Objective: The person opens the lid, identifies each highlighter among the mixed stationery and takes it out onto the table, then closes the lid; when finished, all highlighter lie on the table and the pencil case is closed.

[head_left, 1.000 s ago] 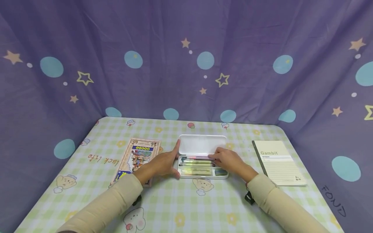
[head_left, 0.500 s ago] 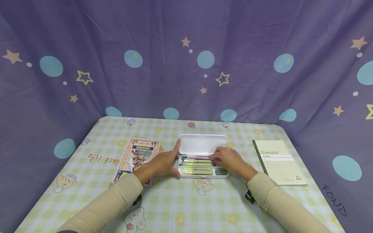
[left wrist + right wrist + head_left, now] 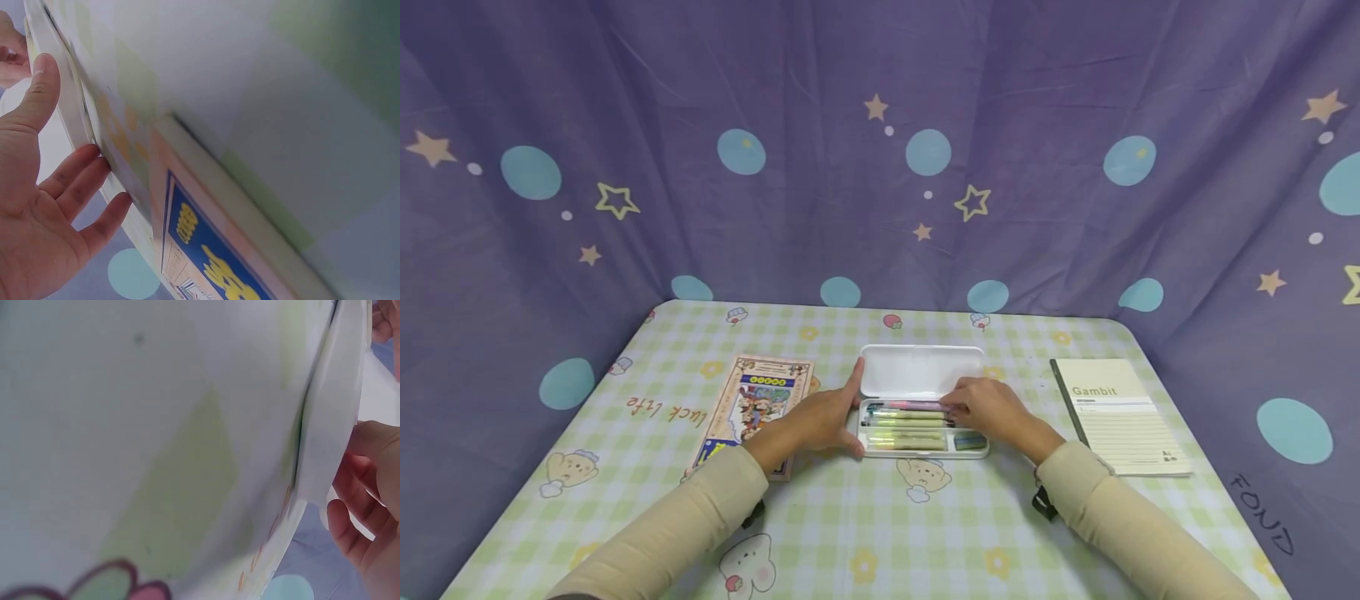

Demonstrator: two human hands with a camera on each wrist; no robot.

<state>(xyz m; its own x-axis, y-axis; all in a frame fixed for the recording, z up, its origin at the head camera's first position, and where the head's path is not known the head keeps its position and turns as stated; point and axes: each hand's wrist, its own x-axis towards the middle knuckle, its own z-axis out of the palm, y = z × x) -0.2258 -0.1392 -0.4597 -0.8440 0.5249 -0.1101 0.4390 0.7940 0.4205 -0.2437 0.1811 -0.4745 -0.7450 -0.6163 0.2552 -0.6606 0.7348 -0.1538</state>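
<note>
A white pencil case [image 3: 921,372] lies with its lid raised, mid-table in the head view. Several clear, yellowish pens [image 3: 907,440] and a dark bluish block [image 3: 968,442] lie inside it. My left hand [image 3: 820,419] is at the case's left end, thumb and fingers spread and fairly straight; the left wrist view shows this hand [image 3: 44,181] against the case's side. My right hand [image 3: 992,408] reaches into the case's right part and pinches the end of a pinkish pen [image 3: 913,406] in the back row. Its fingertips are partly hidden by the case wall in the right wrist view.
On the left, partly under the left forearm, lies a comic-style booklet [image 3: 760,404]. A cream Gambit notebook [image 3: 1120,421] lies to the right. The checked tablecloth [image 3: 865,517] covers the table, and a purple curtain [image 3: 820,233] hangs behind it.
My right hand has shifted very slightly to the right along the back row of pens. My left hand and the case have stayed in place.
</note>
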